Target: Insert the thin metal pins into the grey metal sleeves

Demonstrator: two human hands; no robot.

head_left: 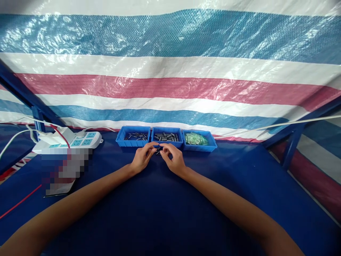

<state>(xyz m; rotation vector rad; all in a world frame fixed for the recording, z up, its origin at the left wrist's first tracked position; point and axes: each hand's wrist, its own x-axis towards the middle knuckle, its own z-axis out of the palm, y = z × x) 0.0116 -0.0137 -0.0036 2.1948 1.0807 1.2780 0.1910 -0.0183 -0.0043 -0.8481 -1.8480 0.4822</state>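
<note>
My left hand [143,156] and my right hand [172,159] meet over the dark blue table [165,206], just in front of the middle tray. Both have their fingers curled and pinched together around a small dark piece [158,151] held between them; its shape is too small to make out. Three blue trays stand in a row behind the hands. The left tray [133,136] holds thin dark pins, the middle tray [167,137] holds several short grey cylinders, and the right tray [199,139] holds small green parts.
A white power strip [77,140] with plugged-in white cables and a red wire lies at the left. A blurred-out patch sits below it. A striped blue, white and red tarp [170,78] hangs behind the trays. Blue frame bars stand on both sides.
</note>
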